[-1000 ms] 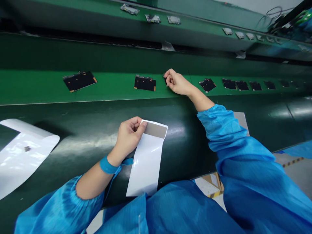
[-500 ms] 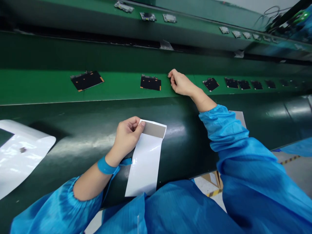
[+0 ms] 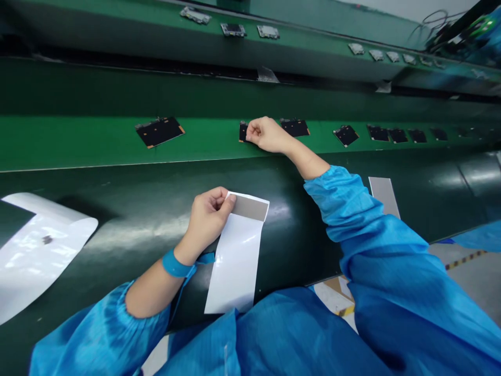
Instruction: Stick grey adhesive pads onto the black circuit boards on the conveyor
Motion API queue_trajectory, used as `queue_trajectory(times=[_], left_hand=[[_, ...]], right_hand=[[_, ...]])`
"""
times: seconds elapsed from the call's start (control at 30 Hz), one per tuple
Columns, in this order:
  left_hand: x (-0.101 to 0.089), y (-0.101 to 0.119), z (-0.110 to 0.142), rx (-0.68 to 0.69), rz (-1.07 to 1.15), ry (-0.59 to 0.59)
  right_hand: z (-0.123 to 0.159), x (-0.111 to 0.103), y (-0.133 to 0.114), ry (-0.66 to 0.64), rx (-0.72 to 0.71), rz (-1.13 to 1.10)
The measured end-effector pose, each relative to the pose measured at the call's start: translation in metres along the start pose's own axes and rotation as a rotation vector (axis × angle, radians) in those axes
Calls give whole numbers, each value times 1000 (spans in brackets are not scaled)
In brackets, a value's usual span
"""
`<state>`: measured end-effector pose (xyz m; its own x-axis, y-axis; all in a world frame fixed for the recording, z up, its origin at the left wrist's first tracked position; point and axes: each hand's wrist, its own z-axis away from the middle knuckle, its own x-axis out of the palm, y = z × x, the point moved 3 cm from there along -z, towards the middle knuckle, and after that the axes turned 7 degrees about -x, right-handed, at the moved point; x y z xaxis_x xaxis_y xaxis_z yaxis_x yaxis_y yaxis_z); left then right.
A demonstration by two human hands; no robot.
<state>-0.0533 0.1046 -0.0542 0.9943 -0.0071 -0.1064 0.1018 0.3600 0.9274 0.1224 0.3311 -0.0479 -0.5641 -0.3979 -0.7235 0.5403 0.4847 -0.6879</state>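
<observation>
My left hand point(image 3: 210, 216) pinches the top left corner of a white backing sheet point(image 3: 237, 266), which hangs down across the dark green bench edge toward my lap. Along the top of this sheet lies a grey strip point(image 3: 250, 207). My right hand point(image 3: 267, 134) reaches over the bright green belt, fingers pinched together. Its fingertips are at a black circuit board point(image 3: 242, 131) and cover that board's right part; what is between them is hidden. Just right of the hand lies another black board point(image 3: 295, 127), and to the left a tilted one point(image 3: 160, 131) with orange corners.
More black boards point(image 3: 346, 136) line the green belt point(image 3: 70, 141) to the right. A curled white sheet point(image 3: 50, 250) lies at left, a grey-white card point(image 3: 384, 196) by my right sleeve. Small silvery modules point(image 3: 268, 32) sit on the upper shelf.
My right hand has moved left from one black board to the neighbouring one. The boards on the belt have shifted right. My left hand still holds the white sheet.
</observation>
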Motion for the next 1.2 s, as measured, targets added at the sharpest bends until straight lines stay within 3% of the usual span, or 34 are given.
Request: queue_trajectory(times=[0.23, 0.57, 0.93, 1.2], left_hand=[[1, 3, 2, 4, 25, -7], [2, 5, 2, -13, 60, -21], [2, 8, 3, -24, 63, -12], [2, 5, 2, -14, 53, -15]], right_hand=[[-3, -3, -9, -89, -17, 86], [-6, -5, 12, 93, 125, -7], [3, -19, 30, 71, 213, -28], [11, -28, 44, 69, 163, 50]])
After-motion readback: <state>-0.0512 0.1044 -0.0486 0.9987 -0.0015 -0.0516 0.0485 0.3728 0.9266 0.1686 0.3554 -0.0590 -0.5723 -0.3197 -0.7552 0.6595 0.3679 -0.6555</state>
